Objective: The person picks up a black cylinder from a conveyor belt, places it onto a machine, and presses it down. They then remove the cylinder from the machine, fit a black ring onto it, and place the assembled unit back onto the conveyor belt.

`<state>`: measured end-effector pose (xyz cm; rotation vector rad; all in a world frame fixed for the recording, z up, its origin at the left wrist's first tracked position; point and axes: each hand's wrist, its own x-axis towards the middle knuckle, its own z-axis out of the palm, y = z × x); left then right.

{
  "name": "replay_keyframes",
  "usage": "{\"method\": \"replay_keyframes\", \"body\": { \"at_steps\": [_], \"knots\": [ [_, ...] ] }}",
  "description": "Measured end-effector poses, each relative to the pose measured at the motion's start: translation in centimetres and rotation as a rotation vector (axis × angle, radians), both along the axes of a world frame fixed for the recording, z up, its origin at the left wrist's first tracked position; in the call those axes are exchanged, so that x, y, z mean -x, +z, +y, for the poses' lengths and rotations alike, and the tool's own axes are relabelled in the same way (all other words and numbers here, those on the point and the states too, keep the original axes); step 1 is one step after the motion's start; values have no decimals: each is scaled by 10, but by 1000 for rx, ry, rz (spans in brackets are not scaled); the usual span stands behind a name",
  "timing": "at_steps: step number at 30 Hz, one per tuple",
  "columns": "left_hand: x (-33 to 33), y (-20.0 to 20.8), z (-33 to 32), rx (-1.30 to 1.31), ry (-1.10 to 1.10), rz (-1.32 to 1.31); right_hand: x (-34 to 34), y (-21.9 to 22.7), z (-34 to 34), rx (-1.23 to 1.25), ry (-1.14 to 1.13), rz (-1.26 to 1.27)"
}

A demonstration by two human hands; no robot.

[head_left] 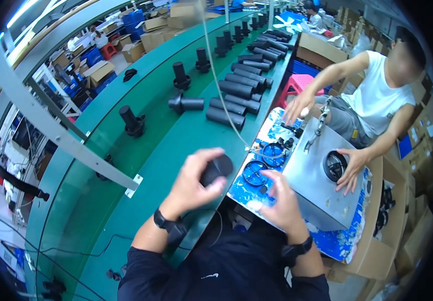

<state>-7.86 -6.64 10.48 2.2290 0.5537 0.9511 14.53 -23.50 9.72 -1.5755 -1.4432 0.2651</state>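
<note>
My left hand (189, 185) is wrapped round a black cylinder (220, 168), its round end turned up toward me, above the near edge of the green table. My right hand (282, 203) is open and holds nothing, thumb and fingers apart. It hovers over a worn blue-and-white board, close to a spoked black ring (255, 173). A second black ring part (273, 154) lies just beyond. To the right stands a grey metal box (304, 188). A co-worker sits across from me, one hand (352, 170) at a round black part (335, 165) on that box.
Several black tubes (225, 119) lie in a row on the green table (161, 175). Upright black parts (131, 121) stand on the conveyor belt to the left. A slanted metal post (66, 130) crosses the left side. A thin hose (219, 85) hangs ahead; cables trail lower left.
</note>
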Motion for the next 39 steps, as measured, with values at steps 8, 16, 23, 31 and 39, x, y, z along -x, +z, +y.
{"method": "replay_keyframes", "body": {
  "at_steps": [8, 16, 23, 31, 39],
  "knots": [
    [-25, 9, 8, -166, -135, -81, 17, -49, -20, 177, 317, 488],
    [-69, -104, 294, -524, 338, 447, -10, -82, -104, 396, 96, 441],
    [-105, -146, 405, -1043, 460, 684, -7, -81, -117, 454, 32, 518],
    [-72, -109, 421, -293, 701, 19, -23, -85, -90, 580, -48, 619],
    [-25, -137, 439, 5, 691, -134, -17, -95, -90, 447, 31, 655]
  ]
}}
